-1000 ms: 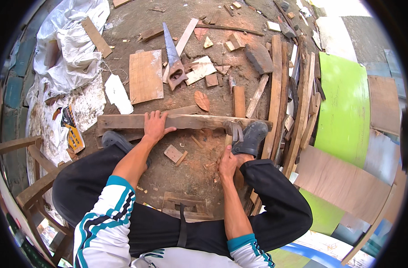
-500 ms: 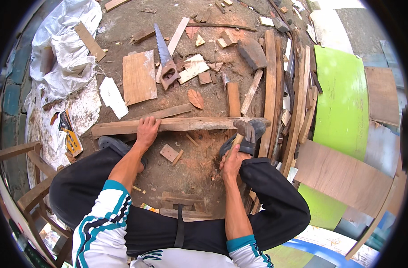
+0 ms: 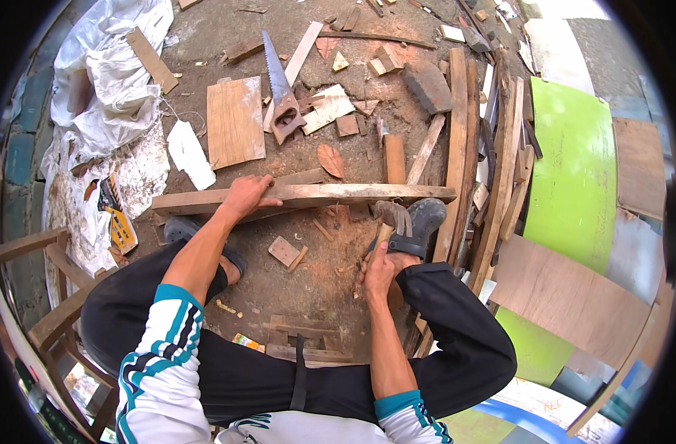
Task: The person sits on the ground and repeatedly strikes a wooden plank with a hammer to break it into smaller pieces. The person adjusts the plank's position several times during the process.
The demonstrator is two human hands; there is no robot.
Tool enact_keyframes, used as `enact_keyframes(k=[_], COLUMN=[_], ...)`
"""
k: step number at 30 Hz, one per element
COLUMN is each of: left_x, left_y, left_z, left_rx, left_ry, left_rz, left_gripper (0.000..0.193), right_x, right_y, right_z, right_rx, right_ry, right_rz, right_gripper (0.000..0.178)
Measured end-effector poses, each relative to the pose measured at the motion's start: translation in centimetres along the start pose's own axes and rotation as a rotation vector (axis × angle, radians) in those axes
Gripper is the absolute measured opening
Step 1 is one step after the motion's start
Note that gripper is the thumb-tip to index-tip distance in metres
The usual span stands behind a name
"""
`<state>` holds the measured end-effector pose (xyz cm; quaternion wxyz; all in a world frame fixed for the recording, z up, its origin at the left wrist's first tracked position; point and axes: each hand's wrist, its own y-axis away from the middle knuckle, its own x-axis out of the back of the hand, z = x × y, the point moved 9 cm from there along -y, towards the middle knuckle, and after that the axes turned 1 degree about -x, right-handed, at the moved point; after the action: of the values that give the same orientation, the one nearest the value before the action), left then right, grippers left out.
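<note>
A long wooden beam lies crosswise in front of my feet. My left hand grips it left of its middle, fingers over the top. In my right hand is a hammer, held by its wooden handle. The hammer's head is just on the near side of the beam, beside my right clog. Under the beam's left part, another strip of wood shows partly. Between my feet lies a small wood block.
Beyond the beam are a handsaw, a plywood piece, a dark block and scattered scraps. Long planks line the right, next to a green panel. White sheeting covers ground at left, near a wooden frame.
My left hand has shifted slightly right and up, its fingers looser over the beam. The hammer head has moved left, off the beam's right end to its near side.
</note>
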<state>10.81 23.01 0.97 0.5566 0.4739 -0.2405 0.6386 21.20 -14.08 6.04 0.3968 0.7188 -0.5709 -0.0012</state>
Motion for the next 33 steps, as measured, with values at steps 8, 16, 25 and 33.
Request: enact_keyframes(k=[8,16,25,33], left_x=[-0.1,-2.2,-0.9,0.4], left_y=[0.9,2.6,0.3,-0.2], left_z=[0.7,4.1,2.8,2.0], left_rx=[0.106,0.090,-0.175,-0.181], left_ry=[-0.244,-0.259,-0.224,-0.153], left_rz=[0.267,0.138,0.141,0.161], left_gripper=[0.059,0.088,0.082,0.076], right_x=[-2.0,-4.6,-4.7,-4.5], right_y=[0.5,0.6,0.5,0.9], right_z=[-1.0,0.3,2.7,-1.1], right_rx=[-0.034,-0.023,-0.061,-0.072], right_ry=[0.002,0.080,0.051,-0.032], right_rz=[-0.115,-0.136,-0.134,-0.123], right_gripper=[0.069,0.070,0.071,0.070])
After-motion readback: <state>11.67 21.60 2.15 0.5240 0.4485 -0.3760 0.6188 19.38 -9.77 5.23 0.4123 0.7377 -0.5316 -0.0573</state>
